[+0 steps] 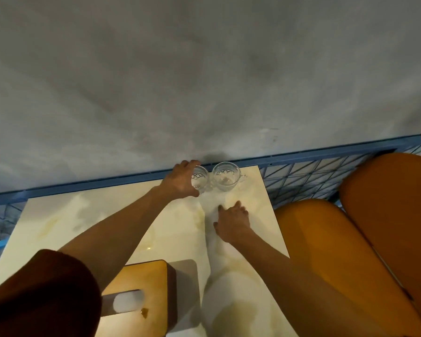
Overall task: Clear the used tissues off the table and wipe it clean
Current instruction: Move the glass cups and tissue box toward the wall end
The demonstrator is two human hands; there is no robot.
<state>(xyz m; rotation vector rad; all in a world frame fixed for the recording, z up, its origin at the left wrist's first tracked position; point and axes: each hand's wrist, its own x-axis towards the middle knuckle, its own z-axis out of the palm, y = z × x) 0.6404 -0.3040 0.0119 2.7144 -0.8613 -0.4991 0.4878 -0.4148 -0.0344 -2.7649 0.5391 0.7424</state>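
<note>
At the far edge of the pale marbled surface [83, 215], the person's left hand [184, 180] curls round a glass cup [201, 178] while the right hand [232, 221] lies flat, fingers spread and pressed down just short of it. Whether the whitish patch under those fingers is a tissue or the stone's own veining cannot be told, and no crumpled tissues show plainly anywhere on top. The step appears to be wiping beneath the glassware. That is best done by lifting the cup fully clear, not sliding it, then sweeping toward the near edge. A second cup [225, 177] stands touching the first and would likely be knocked. A wooden tissue box [144, 283] occupies the near side, and orange chairs [326, 239] crowd the right.
</note>
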